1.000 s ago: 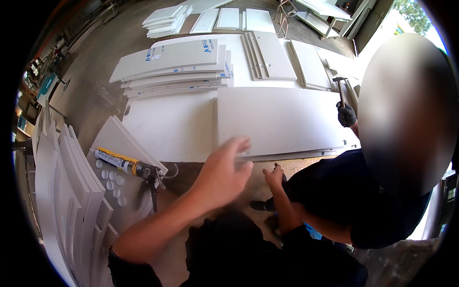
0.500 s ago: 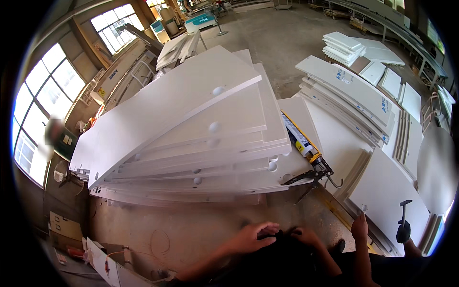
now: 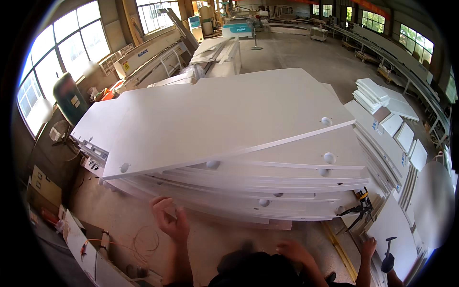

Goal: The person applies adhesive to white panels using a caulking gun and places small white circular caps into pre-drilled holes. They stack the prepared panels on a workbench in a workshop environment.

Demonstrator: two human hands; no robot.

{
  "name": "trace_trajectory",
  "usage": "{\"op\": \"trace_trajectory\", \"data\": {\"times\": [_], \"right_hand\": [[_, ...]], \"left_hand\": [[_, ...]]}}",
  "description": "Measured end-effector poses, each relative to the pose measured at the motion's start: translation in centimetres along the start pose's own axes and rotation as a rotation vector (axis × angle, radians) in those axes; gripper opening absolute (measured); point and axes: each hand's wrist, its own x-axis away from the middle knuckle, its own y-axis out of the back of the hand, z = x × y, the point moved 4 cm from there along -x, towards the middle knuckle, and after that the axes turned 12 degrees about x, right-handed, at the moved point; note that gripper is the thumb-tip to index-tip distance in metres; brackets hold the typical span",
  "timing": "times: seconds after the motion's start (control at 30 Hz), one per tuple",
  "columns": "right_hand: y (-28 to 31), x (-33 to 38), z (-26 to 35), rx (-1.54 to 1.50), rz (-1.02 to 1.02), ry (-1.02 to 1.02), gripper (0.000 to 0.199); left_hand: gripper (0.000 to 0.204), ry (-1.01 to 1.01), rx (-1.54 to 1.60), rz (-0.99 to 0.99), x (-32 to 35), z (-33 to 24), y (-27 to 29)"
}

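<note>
My left hand (image 3: 169, 219) is raised just in front of the near edge of a stack of white panels (image 3: 282, 179). Its fingers are loosely bent and the thumb stands apart, with nothing visible in them. Low in front of my body, my right hand (image 3: 291, 249) is blurred, and its fingers cannot be made out. The top panel (image 3: 215, 115) lies at an angle across the stack and has round holes near its corners. A caulking gun (image 3: 362, 204) with a black handle lies at the stack's right end, its front part hidden by the panels.
At right a co-worker's bare hand (image 3: 368, 248) touches a white panel (image 3: 394, 234); the other, in a dark glove (image 3: 387, 263), holds a hammer (image 3: 389, 245). More panels (image 3: 377, 136) lie behind. Cut boards (image 3: 76, 239) and an orange cable (image 3: 122, 245) are at lower left.
The view has swung left and up. My left hand has moved away from my right hand and up toward the panel stack. The right hand stays near my body.
</note>
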Motion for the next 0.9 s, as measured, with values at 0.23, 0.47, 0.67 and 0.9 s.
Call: {"op": "trace_trajectory", "data": {"times": [0.23,0.47,0.67,0.9], "right_hand": [[-2.6,0.0,4.8,-0.36,0.101,-0.49,0.045],[1.2,-3.3,8.2,-0.244,0.259,-0.463,0.046],[0.0,-3.9,5.9,-0.111,0.07,-0.418,0.041],[0.4,-4.0,6.4,-0.169,0.082,-0.502,0.042]], "left_hand": [[0.051,-0.056,-0.502,-0.339,-10.7,6.3,8.0],[0.04,-0.32,-0.614,0.19,-8.4,9.3,10.3],[0.022,-0.372,-0.626,0.16,-10.0,12.4,10.6],[0.02,-0.15,-0.442,0.239,-14.2,16.7,11.5]]}}
